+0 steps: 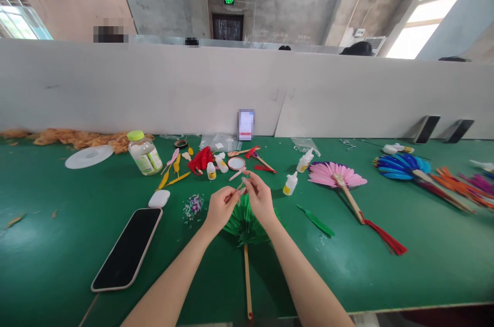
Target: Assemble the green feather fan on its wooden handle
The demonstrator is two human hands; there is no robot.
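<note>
My left hand (223, 204) and my right hand (259, 197) meet above a green feather fan (245, 232), both with fingers pinched together. Between the fingertips is a small, slim piece, too tiny to make out. The fan lies on the table with its wooden handle (247, 280) towards me, and my hands cover part of its upper edge. To the right of my right hand lies a loose green feather (317, 221). Beside my left hand is a scatter of small purple and white bits (194, 206).
White glue bottles (290, 184) stand behind my hands, near a round white lid (236, 163) and red feathers (200, 160). Left are a phone (128, 250), an earbud case (159, 198) and a jar (144, 155). Right lie a pink fan (337, 175) and a blue fan (401, 166).
</note>
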